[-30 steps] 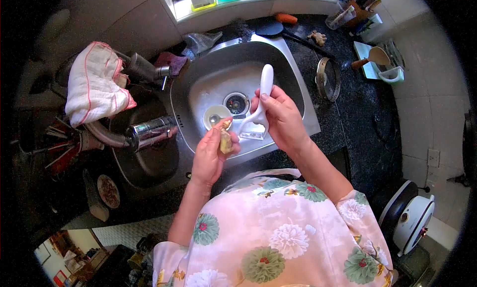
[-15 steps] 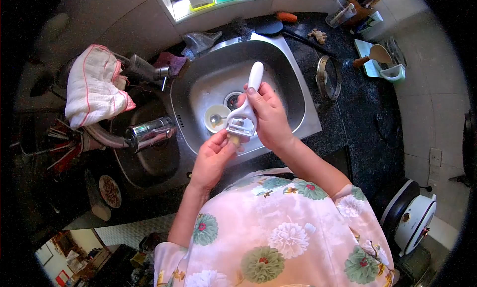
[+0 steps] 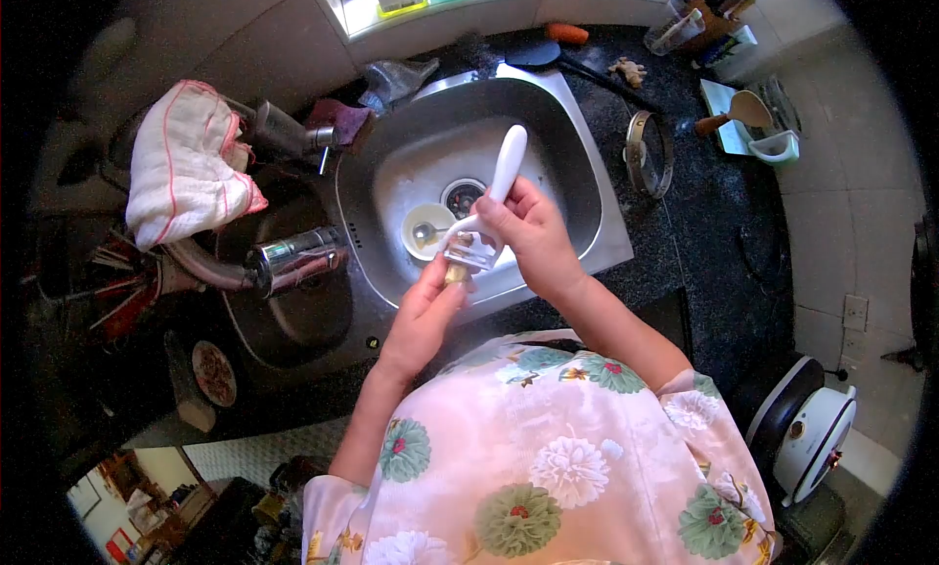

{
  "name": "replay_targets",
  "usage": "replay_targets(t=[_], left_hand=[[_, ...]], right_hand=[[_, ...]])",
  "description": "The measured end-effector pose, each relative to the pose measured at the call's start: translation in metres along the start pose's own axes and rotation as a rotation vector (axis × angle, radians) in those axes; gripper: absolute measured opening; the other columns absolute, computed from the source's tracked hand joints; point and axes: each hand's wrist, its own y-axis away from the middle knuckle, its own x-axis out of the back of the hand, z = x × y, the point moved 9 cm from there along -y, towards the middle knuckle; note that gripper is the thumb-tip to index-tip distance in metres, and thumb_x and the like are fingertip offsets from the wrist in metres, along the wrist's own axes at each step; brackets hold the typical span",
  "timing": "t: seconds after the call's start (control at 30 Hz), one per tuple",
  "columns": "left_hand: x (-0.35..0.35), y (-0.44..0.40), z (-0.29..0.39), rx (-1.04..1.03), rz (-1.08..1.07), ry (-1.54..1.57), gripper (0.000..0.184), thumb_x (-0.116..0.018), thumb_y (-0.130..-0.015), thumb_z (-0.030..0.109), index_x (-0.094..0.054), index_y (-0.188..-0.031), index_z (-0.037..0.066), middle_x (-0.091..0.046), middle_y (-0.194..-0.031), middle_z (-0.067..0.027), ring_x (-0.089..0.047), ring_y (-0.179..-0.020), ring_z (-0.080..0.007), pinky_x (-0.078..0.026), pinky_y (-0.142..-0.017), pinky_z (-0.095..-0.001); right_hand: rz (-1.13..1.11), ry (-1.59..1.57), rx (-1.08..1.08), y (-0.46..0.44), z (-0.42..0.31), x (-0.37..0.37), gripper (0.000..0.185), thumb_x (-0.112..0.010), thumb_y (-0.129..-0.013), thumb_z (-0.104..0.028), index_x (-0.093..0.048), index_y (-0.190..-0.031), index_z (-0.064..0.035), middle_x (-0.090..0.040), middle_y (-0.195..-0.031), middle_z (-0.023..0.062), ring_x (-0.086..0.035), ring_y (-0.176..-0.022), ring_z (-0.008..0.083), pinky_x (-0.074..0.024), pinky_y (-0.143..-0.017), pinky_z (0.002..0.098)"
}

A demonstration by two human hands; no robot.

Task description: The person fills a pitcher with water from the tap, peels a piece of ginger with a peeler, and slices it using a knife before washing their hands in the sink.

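Note:
In the head view my right hand [image 3: 536, 237] is closed round a white peeler [image 3: 510, 162], its handle pointing up and away. The peeler's blade end faces my left hand [image 3: 421, 320]. Between the fingertips of that left hand is a small pale yellow piece of ginger [image 3: 456, 273], partly covered by the fingers. Blade and ginger meet or nearly meet; contact is hard to make out. Both hands are over the near edge of the steel sink [image 3: 391, 188]. A small white bowl [image 3: 412, 240] with a spoon [image 3: 424, 231] inside sits in the sink, near the drain.
A chrome faucet [image 3: 298, 260] and a draped white cloth [image 3: 181, 174] are on the left. Behind the sink lie a carrot [image 3: 566, 34], a black spatula [image 3: 533, 55] and a knob of ginger [image 3: 628, 72]. A round metal-rimmed lid [image 3: 638, 154] is at right.
The peeler has tilted slightly to the right, and my right hand has moved a little down and right. More of the ginger shows above my left fingertips.

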Motion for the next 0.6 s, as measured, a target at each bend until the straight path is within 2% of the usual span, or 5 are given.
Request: replay_targets(t=[0.1,0.27,0.37,0.47,0.6], left_hand=[[-0.007,0.001,0.008,0.053,-0.031,0.179,0.045,-0.042,-0.097,0.018,-0.033,-0.137,0.001,-0.055,-0.111,-0.0027,-0.050,-0.095,-0.0082,-0.041,-0.085,-0.0249],[-0.003,0.000,0.007,0.026,-0.088,0.259,0.044,-0.045,-0.095,0.018,-0.037,-0.133,-0.002,-0.056,-0.106,-0.0084,-0.055,-0.092,-0.0150,-0.045,-0.083,-0.0294],[-0.001,0.000,0.008,0.029,-0.054,0.245,0.043,-0.047,-0.095,0.018,-0.039,-0.132,-0.002,-0.057,-0.103,-0.0082,-0.056,-0.088,-0.0151,-0.046,-0.082,-0.0296],[0.001,-0.001,0.005,0.053,0.002,0.255,0.044,-0.050,-0.094,0.017,-0.039,-0.132,-0.001,-0.058,-0.103,-0.0083,-0.057,-0.087,-0.0151,-0.047,-0.080,-0.0298],[0.005,-0.002,0.001,0.060,0.055,0.282,0.046,-0.053,-0.092,0.016,-0.040,-0.133,0.001,-0.059,-0.102,-0.0083,-0.058,-0.084,-0.0157,-0.048,-0.077,-0.0305]], right_hand=[[-0.013,-0.093,-0.075,-0.002,0.007,0.003,0.017,-0.060,-0.088,-0.015,-0.052,-0.099,-0.0040,-0.058,-0.082,0.0025,-0.054,-0.067,0.0081,-0.0447,-0.060,0.0224],[-0.008,-0.168,-0.141,0.000,0.009,0.001,0.019,-0.061,-0.088,-0.016,-0.052,-0.099,-0.0036,-0.058,-0.081,0.0030,-0.055,-0.068,0.0087,-0.0447,-0.059,0.0218],[-0.001,-0.286,-0.171,0.004,0.003,-0.006,0.021,-0.061,-0.087,-0.017,-0.052,-0.100,-0.0037,-0.060,-0.084,0.0034,-0.057,-0.074,0.0101,-0.0460,-0.065,0.0237],[-0.024,-0.137,-0.140,0.006,0.006,-0.007,0.022,-0.060,-0.089,-0.019,-0.053,-0.102,-0.0036,-0.060,-0.091,0.0053,-0.057,-0.083,0.0122,-0.0458,-0.077,0.0281],[-0.071,-0.081,-0.148,0.008,0.009,-0.010,0.022,-0.062,-0.087,-0.021,-0.056,-0.100,-0.0041,-0.060,-0.094,0.0047,-0.055,-0.088,0.0115,-0.0427,-0.084,0.0288]])
